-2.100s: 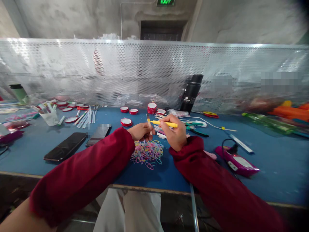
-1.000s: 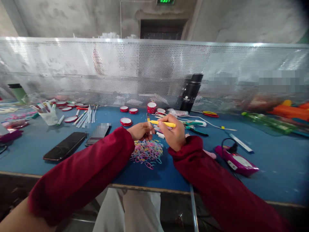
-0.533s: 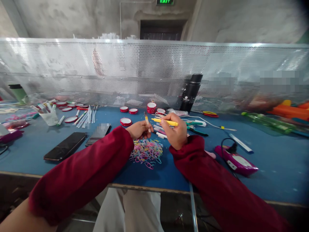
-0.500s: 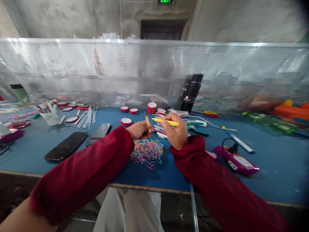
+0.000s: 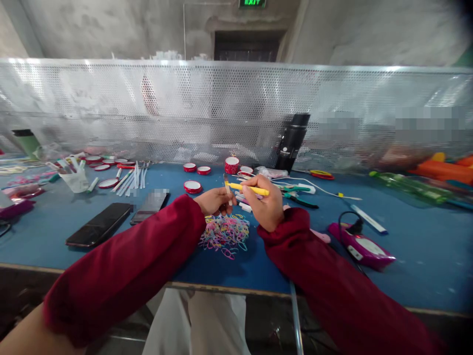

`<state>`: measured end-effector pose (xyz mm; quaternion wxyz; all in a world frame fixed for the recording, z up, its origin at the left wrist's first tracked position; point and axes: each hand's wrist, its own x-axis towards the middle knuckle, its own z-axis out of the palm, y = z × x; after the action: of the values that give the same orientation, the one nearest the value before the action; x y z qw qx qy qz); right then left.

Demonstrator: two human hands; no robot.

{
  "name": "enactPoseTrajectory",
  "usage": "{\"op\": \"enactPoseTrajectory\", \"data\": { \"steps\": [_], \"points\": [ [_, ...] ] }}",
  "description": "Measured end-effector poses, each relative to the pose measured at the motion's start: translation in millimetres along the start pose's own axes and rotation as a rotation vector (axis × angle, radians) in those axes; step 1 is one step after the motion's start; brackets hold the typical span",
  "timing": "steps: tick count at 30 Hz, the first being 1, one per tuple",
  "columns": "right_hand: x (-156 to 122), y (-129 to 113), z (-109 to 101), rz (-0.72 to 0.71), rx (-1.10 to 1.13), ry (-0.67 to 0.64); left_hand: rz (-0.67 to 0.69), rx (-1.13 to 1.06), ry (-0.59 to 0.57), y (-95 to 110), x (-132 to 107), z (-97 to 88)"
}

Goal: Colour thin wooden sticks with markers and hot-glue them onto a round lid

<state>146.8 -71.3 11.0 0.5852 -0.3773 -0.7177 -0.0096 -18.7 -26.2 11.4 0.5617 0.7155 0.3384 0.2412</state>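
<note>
My left hand (image 5: 215, 199) pinches a slim white stick (image 5: 230, 198) upright between thumb and fingers. The stick has a yellow part near its top and a dark tip; I cannot tell its kind. In my right hand (image 5: 266, 199) is a yellow marker (image 5: 254, 190), held like a pen and pointing left. Its tip is at the yellow part of the stick, touching or nearly so. Just below my left hand lies a loose heap of thin colourful rubber bands (image 5: 226, 234). Several pens (image 5: 244, 201) lie partly hidden behind my right hand.
Two phones (image 5: 99, 224) lie to the left, near a white cup of markers (image 5: 76, 178). Red round tins (image 5: 192, 187) stand behind my hands. A black bottle (image 5: 292, 143) leans by the perforated screen. Green-handled pliers (image 5: 299, 195) and a purple power strip (image 5: 364, 246) are on the right.
My right hand has moved slightly left and down, bringing the marker's tip from beside the stick up to its yellow part. My left hand stays nearly still, holding the stick.
</note>
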Motion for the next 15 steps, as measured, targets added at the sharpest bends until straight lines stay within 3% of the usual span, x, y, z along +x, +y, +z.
{"op": "enactPoseTrajectory", "data": {
  "steps": [15],
  "points": [
    [-0.3, 2.6, 0.8, -0.010, -0.006, -0.005, 0.002, 0.006, -0.006, -0.6, 0.9, 0.1]
  ]
}}
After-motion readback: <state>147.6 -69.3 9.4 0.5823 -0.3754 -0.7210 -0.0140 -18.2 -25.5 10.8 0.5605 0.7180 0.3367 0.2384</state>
